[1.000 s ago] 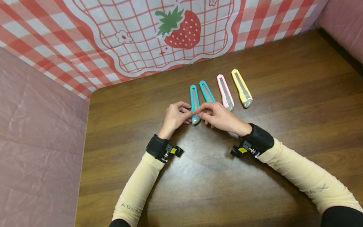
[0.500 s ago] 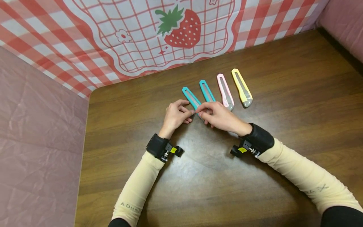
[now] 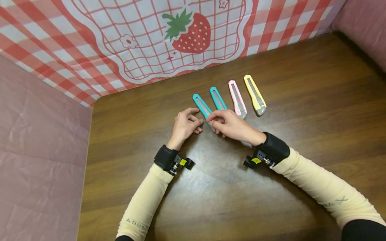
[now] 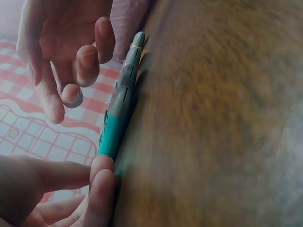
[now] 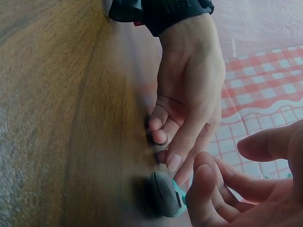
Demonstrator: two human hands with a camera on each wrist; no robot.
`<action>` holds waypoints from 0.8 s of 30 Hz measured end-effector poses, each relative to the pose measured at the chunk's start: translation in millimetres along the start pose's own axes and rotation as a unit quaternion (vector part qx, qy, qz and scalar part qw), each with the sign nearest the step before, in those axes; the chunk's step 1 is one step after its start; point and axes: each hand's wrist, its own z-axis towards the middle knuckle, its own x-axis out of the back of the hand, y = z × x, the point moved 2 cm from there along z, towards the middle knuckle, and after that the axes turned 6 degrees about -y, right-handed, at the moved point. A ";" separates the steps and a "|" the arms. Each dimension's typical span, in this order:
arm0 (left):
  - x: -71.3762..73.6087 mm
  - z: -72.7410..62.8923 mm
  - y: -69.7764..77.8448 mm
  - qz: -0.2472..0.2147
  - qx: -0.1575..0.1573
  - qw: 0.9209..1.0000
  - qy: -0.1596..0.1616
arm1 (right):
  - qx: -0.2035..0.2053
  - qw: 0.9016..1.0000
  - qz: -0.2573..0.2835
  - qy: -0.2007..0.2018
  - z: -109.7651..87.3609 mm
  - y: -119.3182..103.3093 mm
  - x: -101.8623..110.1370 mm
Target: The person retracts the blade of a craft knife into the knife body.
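Observation:
Four box cutters is more than I count, so several box cutters lie side by side on the table. The leftmost teal box cutter [image 3: 202, 106] slants, its lower end partly under my right hand [image 3: 230, 124]. My left hand [image 3: 184, 125] rests just left of it, fingers loosely bent; in the left wrist view its fingertips [image 4: 102, 168] meet or nearly meet the teal body [image 4: 111, 135]. My right hand hovers with thumb and fingers apart, holding nothing. A second teal box cutter [image 3: 218, 98] is half hidden by that hand. The grey end [image 5: 164, 194] shows in the right wrist view.
To the right lie a pink box cutter [image 3: 236, 97] and a yellow box cutter [image 3: 254, 95]. A checked strawberry cloth [image 3: 193, 33] hangs behind the wooden table [image 3: 211, 194]. Pink fabric [image 3: 39, 150] covers the left side.
The leftmost teal box cutter has turned from nearly upright to a slant, its far end swinging left. Both hands stay nearly in place, their fingertips now slightly farther apart.

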 end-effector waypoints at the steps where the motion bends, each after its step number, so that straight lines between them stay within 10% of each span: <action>1: 0.4 -0.3 0.4 -0.002 -0.002 1.000 0.000 | 0.001 1.000 0.000 0.001 0.3 -0.5 0.1; 24: 1.8 -2.1 -0.7 0.004 -0.001 1.000 -0.012 | 0.010 1.000 0.008 -0.012 -3.9 -5.0 -0.3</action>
